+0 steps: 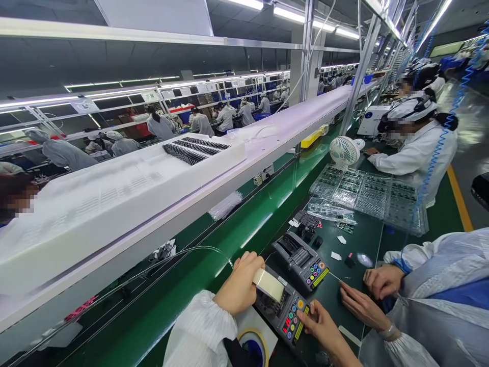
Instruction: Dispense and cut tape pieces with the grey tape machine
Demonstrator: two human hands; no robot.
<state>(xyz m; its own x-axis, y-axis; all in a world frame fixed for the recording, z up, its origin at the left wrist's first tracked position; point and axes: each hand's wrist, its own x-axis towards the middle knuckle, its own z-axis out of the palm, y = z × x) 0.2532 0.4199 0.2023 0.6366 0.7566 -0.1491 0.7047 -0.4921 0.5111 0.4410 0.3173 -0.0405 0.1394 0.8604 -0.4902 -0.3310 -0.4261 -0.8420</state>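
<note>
My left hand (pixel 240 284) grips a roll of pale tape (pixel 270 285) at the top of a grey tape dispenser (pixel 280 312). The dispenser has coloured buttons and a lit red display. At its front edge, beside the buttons, my right hand (pixel 323 326) has its thumb and fingers drawn together; whatever they pinch, if anything, is hidden. Another roll of tape (pixel 252 346) lies by my left sleeve on a white sheet. A second tape dispenser (pixel 300 260) stands just beyond, with a thin strip reaching from its front toward a co-worker's hand (pixel 364 306).
A co-worker's other hand (pixel 384 280) rests at right. Clear plastic trays (pixel 369 196) of circuit boards, small black parts (pixel 307 232) and a fan (pixel 344 151) stand farther back. A raised shelf (pixel 214 186) with white foam (pixel 126 193) runs along the left. A blue coiled hose (pixel 433 158) hangs down.
</note>
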